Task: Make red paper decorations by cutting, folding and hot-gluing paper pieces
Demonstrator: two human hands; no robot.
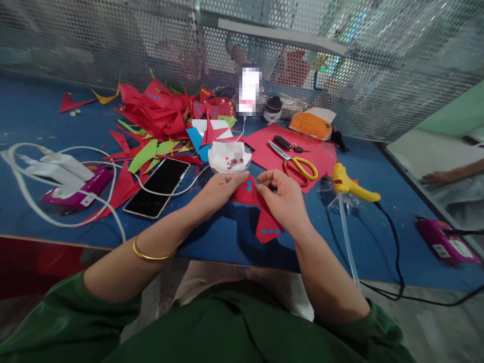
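Between my hands, above the blue table's front part, is a cut piece of red paper point(264, 222) with small blue shapes on it. My left hand point(223, 191) is closed on its left edge, thumb on top. With thumb and forefinger pinched, my right hand point(282, 196) is at the paper's upper right, by a group of blue shapes; anything tiny between those fingertips is too small to make out. Just beyond stands a white bowl point(217, 166) lined with paper, holding small red, blue and orange bits. Scissors point(298, 164) with yellow and orange handles lie past my right hand.
Red and green paper scraps point(155, 116) heap at the back left. A phone point(159, 186), white cables and a purple power strip point(81, 189) lie left. A yellow glue gun point(351, 184) and another purple strip point(448, 241) are right. Perforated metal mesh point(151, 50) borders the back.
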